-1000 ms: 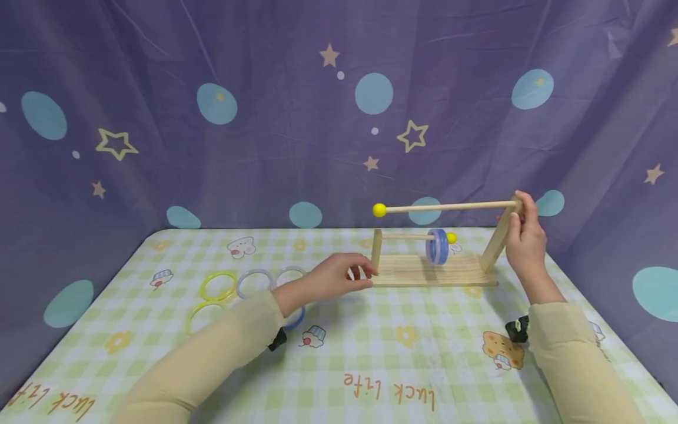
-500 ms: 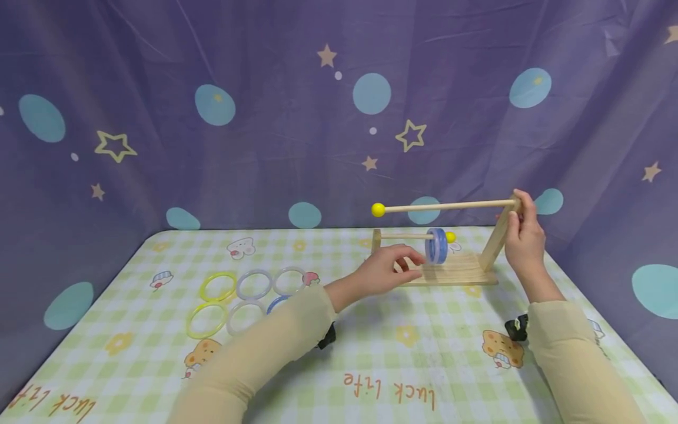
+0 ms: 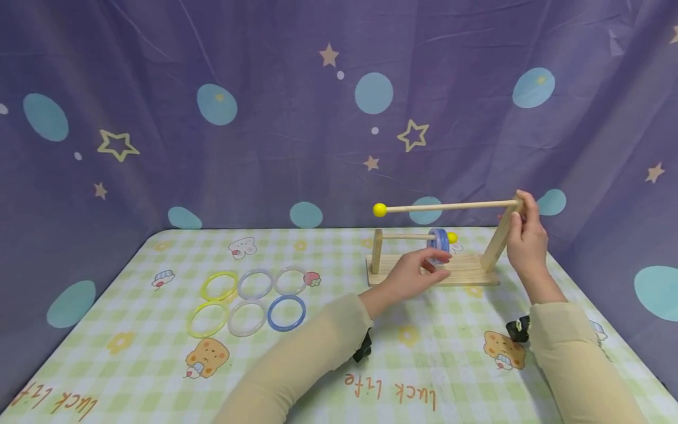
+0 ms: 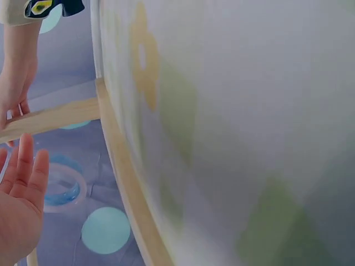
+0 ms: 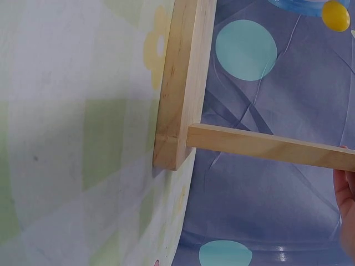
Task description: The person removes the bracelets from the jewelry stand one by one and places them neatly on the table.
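Note:
A wooden stand (image 3: 468, 272) holds two horizontal rods. Its upper rod (image 3: 450, 206) runs left from the tall post (image 3: 499, 237) to a yellow ball (image 3: 379, 209). From the short post (image 3: 376, 252), the lower rod (image 3: 405, 237) carries blue and clear rings (image 3: 439, 237) close to its own yellow ball (image 3: 452, 238). My left hand (image 3: 408, 275) is in front of these rings, overlapping their lower part. In the left wrist view, that hand's fingers (image 4: 24, 160) are extended, with the rings beyond them. My right hand (image 3: 528, 244) grips the tall post near its top.
Left of the stand, several loose rings lie in two rows: yellow rings (image 3: 208, 319), pale rings (image 3: 256, 284) and a blue ring (image 3: 286, 312). A checked cloth (image 3: 402, 365) covers the table. Behind it hangs a purple curtain (image 3: 265, 165).
My left hand has moved right, from the short post along the base to the rings on the lower rod. My right hand has kept its hold on the tall post.

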{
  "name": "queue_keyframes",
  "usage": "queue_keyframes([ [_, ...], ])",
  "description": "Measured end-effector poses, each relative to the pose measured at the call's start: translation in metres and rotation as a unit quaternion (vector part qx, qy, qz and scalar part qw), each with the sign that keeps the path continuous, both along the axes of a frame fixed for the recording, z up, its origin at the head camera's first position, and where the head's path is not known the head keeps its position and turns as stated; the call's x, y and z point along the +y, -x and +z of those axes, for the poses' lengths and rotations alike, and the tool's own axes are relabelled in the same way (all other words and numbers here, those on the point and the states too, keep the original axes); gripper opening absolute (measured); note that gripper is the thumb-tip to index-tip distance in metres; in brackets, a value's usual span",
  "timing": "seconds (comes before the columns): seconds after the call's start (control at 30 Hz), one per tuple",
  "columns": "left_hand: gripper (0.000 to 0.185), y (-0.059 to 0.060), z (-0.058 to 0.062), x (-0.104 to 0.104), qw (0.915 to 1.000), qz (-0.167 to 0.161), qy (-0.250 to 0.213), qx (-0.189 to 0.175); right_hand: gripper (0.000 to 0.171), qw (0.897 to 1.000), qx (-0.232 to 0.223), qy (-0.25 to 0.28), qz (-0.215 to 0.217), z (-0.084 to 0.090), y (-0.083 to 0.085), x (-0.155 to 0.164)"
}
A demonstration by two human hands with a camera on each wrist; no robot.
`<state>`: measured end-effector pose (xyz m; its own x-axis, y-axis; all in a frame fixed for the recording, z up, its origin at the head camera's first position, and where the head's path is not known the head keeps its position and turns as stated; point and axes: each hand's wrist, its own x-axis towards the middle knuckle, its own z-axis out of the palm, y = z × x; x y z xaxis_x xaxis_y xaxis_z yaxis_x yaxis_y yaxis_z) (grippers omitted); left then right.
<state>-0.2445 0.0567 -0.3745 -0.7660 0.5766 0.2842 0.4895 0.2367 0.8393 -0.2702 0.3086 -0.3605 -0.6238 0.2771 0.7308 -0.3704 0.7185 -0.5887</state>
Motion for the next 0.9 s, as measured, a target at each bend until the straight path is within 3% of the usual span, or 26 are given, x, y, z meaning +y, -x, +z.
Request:
queue_keyframes([
  [0.47, 0.038, -0.0009, -0.0101, 0.0089, 0.999, 0.044, 0.011, 0.005, 0.038, 1.0, -0.005, -0.002, -0.001, 0.0016, -0.0019, -0.0013],
  [0.9, 0.039, -0.0024, -0.0096, 0.0093, 0.9954, 0.095, 0.013, -0.009, 0.038, 1.0, -0.008, -0.001, -0.001, 0.0014, -0.002, -0.0018],
])
